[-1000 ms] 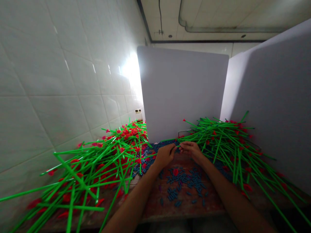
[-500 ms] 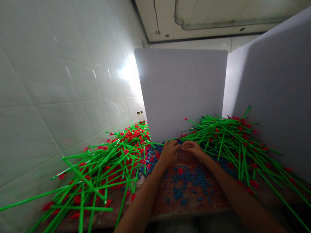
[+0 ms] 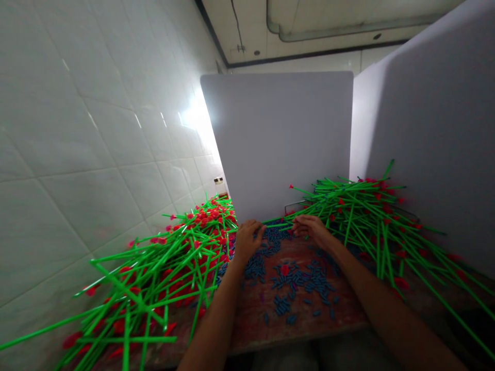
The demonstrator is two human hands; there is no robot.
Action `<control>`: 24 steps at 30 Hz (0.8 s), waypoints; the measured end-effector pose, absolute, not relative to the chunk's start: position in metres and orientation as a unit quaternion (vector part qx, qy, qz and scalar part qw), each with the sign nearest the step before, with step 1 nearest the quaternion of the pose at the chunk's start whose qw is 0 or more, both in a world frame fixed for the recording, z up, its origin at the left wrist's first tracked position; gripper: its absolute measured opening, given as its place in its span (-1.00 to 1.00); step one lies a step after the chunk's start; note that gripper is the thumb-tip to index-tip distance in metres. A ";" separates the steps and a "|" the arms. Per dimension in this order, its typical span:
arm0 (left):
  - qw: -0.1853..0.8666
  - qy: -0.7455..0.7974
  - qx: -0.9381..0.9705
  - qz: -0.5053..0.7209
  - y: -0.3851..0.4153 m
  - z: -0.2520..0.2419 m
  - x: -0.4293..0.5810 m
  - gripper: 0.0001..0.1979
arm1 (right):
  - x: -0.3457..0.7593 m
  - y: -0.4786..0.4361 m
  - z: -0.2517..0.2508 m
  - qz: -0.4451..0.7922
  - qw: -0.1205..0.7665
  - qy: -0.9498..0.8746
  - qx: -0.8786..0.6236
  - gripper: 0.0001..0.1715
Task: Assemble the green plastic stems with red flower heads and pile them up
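1. My left hand (image 3: pixel 248 239) is relaxed open, empty, beside the blue pieces (image 3: pixel 273 242).
2. My right hand (image 3: pixel 311 229) is loosely curled; I can't tell if it's grasping anything.
3. A green stem (image 3: pixel 278 224) lies left-right across the far side, nearer my right hand.

Along the left, against a tiled wall (image 3: pixel 77 129), a heap of stems (image 3: pixel 154 278) on a bench (image 3: pixel 251 319). On the right, a second heap (image 3: pixel 359 216) beside a side panel (image 3: pixel 425 129). Between both heaps, loose pellets (image 3: pixel 297 278). Further back, a back panel (image 3: pixel 278 139), a wire frame (image 3: pixel 290 207) just before it, and a jar (image 3: pixel 219 181) between panel and wall.
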State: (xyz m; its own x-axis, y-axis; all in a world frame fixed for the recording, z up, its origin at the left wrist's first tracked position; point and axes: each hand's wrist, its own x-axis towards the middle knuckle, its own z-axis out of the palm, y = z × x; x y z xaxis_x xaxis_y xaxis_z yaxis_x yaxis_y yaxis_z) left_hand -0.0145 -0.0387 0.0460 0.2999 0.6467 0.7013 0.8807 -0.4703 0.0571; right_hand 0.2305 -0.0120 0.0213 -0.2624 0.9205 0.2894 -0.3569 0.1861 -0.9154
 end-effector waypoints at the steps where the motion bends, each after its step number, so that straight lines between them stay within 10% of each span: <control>1: 0.185 -0.483 -0.788 -0.334 -0.041 0.048 -0.012 -0.66 | 0.228 -0.012 0.022 0.550 0.573 -0.543 -0.273 -0.63; 13: 0.245 -0.349 -0.846 -0.320 -0.066 0.046 0.044 -0.83 | 0.189 -0.050 0.035 0.575 0.473 -0.626 -0.232 -0.50; 24: 0.191 -0.476 -0.732 -0.449 -0.062 0.053 0.026 -0.78 | 0.206 -0.056 0.112 0.546 0.638 -0.510 -0.189 -0.30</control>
